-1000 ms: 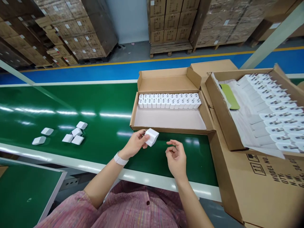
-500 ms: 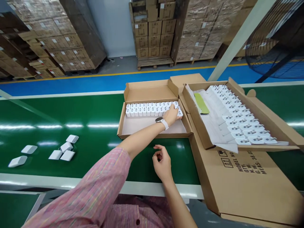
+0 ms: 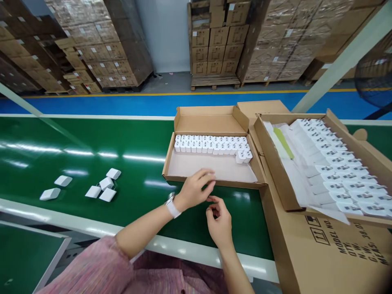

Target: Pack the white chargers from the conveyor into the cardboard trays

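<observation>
White plug adapters [image 3: 199, 147] stand in two rows at the back of a shallow cardboard box [image 3: 211, 182], prongs up. Two more adapters [image 3: 244, 157] sit in front of the rows at the right end. My left hand [image 3: 198, 188], with a watch on its wrist, hovers at the box's front edge, fingers stretched out and nothing visible in them. Close beside it, my right hand [image 3: 219, 222] is over the green belt [image 3: 147, 163], loosely curled, with thumb and index fingertips apart. I see nothing in its grasp.
To the right, a larger open carton [image 3: 277, 179] holds rows of adapters with paper and a yellow-green strip [image 3: 283, 143]. It rests on a big printed cardboard box [image 3: 330, 265]. Several loose white adapters [image 3: 107, 183] lie on the belt at left. A post [image 3: 339, 61] rises behind.
My left hand has let go of the adapters at the right end of the rows and drawn back toward my right hand. The view has shifted, moving things rightward.
</observation>
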Demonstrator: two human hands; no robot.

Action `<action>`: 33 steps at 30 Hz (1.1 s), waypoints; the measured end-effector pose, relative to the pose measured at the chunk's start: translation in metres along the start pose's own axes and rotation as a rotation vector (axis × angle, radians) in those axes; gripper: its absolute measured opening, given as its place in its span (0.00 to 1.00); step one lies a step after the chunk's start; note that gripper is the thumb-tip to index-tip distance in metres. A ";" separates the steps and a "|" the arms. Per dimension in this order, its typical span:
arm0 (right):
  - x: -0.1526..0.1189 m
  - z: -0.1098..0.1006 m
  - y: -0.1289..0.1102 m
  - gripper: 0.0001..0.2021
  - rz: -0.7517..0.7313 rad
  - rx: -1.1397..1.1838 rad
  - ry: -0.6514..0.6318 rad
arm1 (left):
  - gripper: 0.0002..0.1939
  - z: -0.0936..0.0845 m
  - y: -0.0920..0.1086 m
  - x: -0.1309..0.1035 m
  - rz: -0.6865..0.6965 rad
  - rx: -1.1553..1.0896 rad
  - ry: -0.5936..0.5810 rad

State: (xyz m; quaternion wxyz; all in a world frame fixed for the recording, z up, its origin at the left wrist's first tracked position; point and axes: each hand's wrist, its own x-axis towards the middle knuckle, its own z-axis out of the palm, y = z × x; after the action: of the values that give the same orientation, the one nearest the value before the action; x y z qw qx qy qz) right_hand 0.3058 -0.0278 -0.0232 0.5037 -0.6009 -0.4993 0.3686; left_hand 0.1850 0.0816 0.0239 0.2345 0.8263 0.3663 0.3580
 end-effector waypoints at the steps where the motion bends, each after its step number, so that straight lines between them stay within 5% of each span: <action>1: -0.001 -0.001 0.000 0.15 0.002 -0.003 -0.008 | 0.12 -0.008 -0.002 -0.023 0.010 0.009 -0.006; 3: -0.002 -0.001 0.001 0.15 0.007 -0.023 -0.018 | 0.12 -0.017 -0.006 -0.059 0.000 0.045 -0.039; 6: -0.002 -0.002 0.001 0.14 0.002 -0.081 -0.017 | 0.12 -0.021 -0.013 -0.080 -0.082 0.036 -0.066; 11: 0.000 -0.006 0.003 0.15 -0.035 -0.202 0.013 | 0.13 -0.021 -0.017 -0.072 -0.242 -0.125 0.049; 18: 0.003 -0.015 0.012 0.19 0.004 -0.300 0.002 | 0.13 -0.022 -0.025 -0.075 -0.288 -0.157 0.138; 26: 0.009 -0.020 0.020 0.20 -0.023 -0.365 -0.035 | 0.12 -0.020 -0.018 -0.071 -0.102 -0.059 0.167; 30: 0.010 -0.022 0.023 0.20 -0.039 -0.370 -0.025 | 0.08 -0.052 -0.015 -0.079 0.007 0.114 0.230; 33: 0.009 -0.022 0.024 0.20 -0.048 -0.355 -0.019 | 0.11 -0.103 -0.029 -0.095 -0.193 0.327 0.292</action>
State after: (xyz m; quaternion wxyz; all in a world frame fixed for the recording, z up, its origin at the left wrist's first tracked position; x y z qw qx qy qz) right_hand 0.3339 -0.0242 -0.0408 0.3937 -0.6646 -0.5756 0.2683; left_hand 0.0485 0.0389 0.0297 0.0751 0.7539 0.5266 0.3857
